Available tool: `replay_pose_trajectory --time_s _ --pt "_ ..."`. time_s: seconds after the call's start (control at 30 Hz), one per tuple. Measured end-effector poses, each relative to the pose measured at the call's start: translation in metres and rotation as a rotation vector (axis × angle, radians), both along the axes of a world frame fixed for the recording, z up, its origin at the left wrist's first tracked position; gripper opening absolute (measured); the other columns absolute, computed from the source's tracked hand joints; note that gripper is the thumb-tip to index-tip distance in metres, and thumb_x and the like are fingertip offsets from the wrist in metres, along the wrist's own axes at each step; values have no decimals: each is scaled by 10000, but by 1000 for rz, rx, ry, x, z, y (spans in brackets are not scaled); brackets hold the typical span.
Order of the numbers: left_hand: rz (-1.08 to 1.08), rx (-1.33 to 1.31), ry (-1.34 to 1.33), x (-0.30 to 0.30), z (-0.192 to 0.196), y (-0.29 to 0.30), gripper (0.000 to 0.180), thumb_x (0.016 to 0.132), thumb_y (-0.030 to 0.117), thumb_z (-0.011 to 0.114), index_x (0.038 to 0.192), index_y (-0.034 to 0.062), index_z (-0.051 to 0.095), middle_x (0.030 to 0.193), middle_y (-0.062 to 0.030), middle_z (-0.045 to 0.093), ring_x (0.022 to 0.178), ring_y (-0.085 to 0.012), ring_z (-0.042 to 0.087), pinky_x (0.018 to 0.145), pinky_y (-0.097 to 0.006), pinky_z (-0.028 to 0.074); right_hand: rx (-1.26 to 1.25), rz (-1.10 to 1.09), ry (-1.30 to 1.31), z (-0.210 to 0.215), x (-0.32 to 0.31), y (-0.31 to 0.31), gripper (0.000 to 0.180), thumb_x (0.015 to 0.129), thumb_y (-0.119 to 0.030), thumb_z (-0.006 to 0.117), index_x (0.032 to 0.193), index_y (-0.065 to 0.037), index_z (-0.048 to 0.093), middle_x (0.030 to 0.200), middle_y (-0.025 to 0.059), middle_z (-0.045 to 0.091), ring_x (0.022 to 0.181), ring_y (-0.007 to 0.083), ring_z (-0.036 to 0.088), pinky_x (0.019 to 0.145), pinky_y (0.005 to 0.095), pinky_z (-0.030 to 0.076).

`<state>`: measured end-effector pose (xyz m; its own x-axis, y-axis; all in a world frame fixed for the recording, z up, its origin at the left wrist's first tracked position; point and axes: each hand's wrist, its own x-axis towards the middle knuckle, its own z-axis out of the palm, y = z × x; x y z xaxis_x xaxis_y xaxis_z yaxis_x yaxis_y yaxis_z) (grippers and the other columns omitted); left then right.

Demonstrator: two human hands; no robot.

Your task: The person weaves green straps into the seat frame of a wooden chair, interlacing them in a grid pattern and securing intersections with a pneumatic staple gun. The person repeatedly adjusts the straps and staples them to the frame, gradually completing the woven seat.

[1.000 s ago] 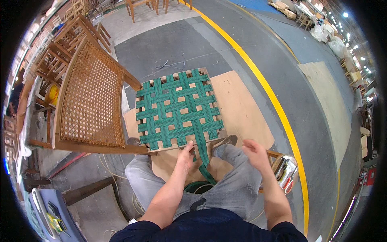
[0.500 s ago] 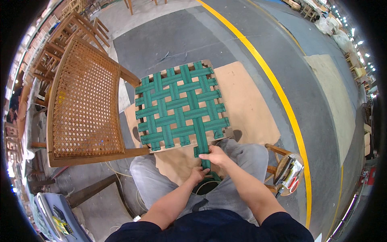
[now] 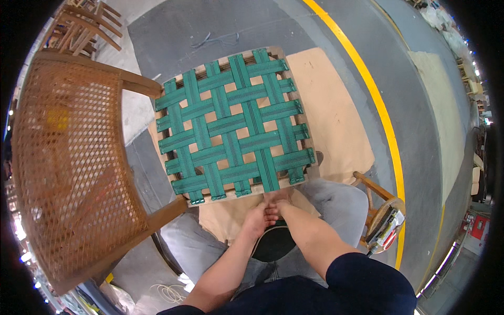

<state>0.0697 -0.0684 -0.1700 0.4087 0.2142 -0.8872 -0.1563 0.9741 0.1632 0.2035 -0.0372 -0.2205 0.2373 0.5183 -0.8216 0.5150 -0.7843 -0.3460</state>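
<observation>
A square wooden seat frame (image 3: 211, 199) woven with green webbing (image 3: 236, 131) rests against my knees, tilted away from me. My left hand (image 3: 255, 221) and my right hand (image 3: 276, 206) are pressed together just under the frame's near edge, below one lengthwise green strap (image 3: 266, 176). Both have their fingers closed around the strap's loose part, which they mostly hide. A dark roll of webbing (image 3: 273, 245) lies in my lap right behind the hands.
A cane-backed wooden chair (image 3: 68, 157) stands close on my left. A small wooden stool (image 3: 386, 223) carrying tools is by my right knee. Cardboard sheets (image 3: 331, 115) lie under the frame, and a yellow floor line (image 3: 379, 107) runs on the right. More wooden chairs (image 3: 84, 23) are stacked far left.
My right hand came in from the right and joined the left on the strap. Both hands then moved up to the frame's near edge, and my head leaned closer.
</observation>
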Motion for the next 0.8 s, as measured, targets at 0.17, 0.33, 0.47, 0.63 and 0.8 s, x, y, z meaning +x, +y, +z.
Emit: replay_pose_trajectory --time_s 0.17,0.33,0.47,0.63,0.8 --pt "488 -284 -610 19 -20 32 501 1086 458 465 1304 41 636 1171 -197 725 952 -344 698 771 -447 607 -76 105 -31 -30 6 29 524 892 -420 759 1260 -53 693 1212 275 699 1164 437 668 981 497 541" --pt "748 -383 -344 31 -13 58 524 1075 485 484 1394 84 593 1401 -144 647 1276 -363 630 1103 -562 520 -130 154 -45 -50 9 28 577 880 -427 772 1308 -57 660 1274 276 659 1216 428 632 1016 489 519" --pt "792 -332 -339 36 -16 79 495 1079 471 484 1365 85 603 1363 -135 655 1235 -347 634 1078 -549 527 -157 177 -50 -63 14 33 623 870 -432 782 1347 -60 634 1324 277 627 1257 420 603 1044 482 501" --pt "834 -324 -317 29 -15 86 459 1085 454 484 1329 87 615 1315 -123 664 1185 -327 639 1047 -533 534 -157 235 -57 -77 20 48 684 858 -439 795 1396 -63 602 1386 278 586 1310 410 567 1079 474 479" --pt "827 -284 -318 31 -27 83 427 1091 436 484 1292 88 628 1267 -111 674 1134 -307 644 1016 -518 542 -148 298 -84 -75 25 60 748 845 -446 808 1444 -67 570 1449 279 546 1362 400 530 1114 466 457"
